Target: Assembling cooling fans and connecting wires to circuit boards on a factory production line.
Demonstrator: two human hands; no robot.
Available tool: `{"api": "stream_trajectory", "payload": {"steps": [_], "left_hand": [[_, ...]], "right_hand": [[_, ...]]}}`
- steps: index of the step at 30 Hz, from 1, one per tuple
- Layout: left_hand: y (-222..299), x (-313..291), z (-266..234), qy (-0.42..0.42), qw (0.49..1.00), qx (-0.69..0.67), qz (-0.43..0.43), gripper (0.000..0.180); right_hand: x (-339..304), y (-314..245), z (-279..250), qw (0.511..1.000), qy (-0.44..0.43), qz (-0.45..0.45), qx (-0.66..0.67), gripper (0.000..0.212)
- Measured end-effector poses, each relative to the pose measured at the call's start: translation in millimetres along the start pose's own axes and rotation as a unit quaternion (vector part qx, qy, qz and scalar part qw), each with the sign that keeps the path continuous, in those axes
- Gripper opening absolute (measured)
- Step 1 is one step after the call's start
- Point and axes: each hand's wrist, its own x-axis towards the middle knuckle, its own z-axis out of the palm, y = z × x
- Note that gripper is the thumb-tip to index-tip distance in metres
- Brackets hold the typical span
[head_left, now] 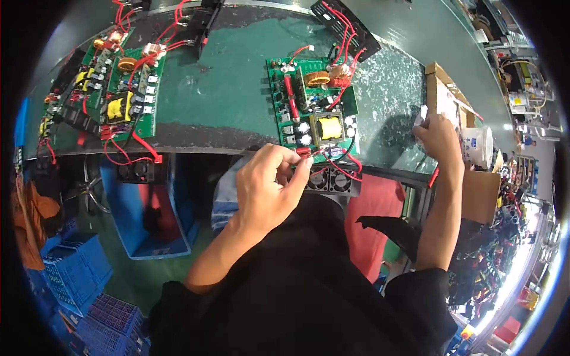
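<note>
A green circuit board [314, 107] with coils, capacitors and a yellow-wrapped transformer [329, 127] lies at the table's front edge. My left hand [267, 187] is closed in a pinch at the board's near edge, beside a red part [303, 152] and thin wires. What its fingertips hold is too small to make out. To the right, my right hand [440, 139] has its fingers curled down beside a cardboard box [433, 89]. Something small and white [421, 115] shows at its fingers; the grip itself is partly hidden. Two black fans [332, 180] sit just below the board's edge.
More circuit boards [133, 89] with red wires lie at the left of the green table [222, 71]. A black slotted panel [347, 29] rests behind the middle board. Near my right forearm stands a white tub [478, 147]. Blue crates [77, 270] are on the floor at left.
</note>
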Motion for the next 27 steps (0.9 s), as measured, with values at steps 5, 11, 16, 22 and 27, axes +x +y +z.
{"api": "stream_trajectory", "payload": {"steps": [5,11,16,22,27], "left_hand": [[6.1,-3.2,3.9,0.001,0.999,0.023,0.026,0.017],[18.5,-5.6,5.3,0.052,0.983,0.096,0.147,0.012],[27.6,-3.1,12.2,0.036,0.978,0.088,0.185,0.012],[29.3,1.6,22.9,0.038,0.972,0.203,0.114,0.045],[17.9,3.5,22.5,0.043,0.969,0.220,0.099,0.041]], "right_hand": [[-1.4,0.1,-2.5,0.997,0.062,-0.050,0.008,0.031],[-32.6,-26.2,-28.0,0.916,0.007,0.058,0.397,0.027],[-81.2,-67.3,-4.3,0.643,-0.006,0.057,0.764,0.022],[-110.7,-101.8,10.6,0.587,-0.033,0.046,0.808,0.011],[-118.3,-122.3,36.9,0.775,0.144,-0.142,0.599,0.011]]}}
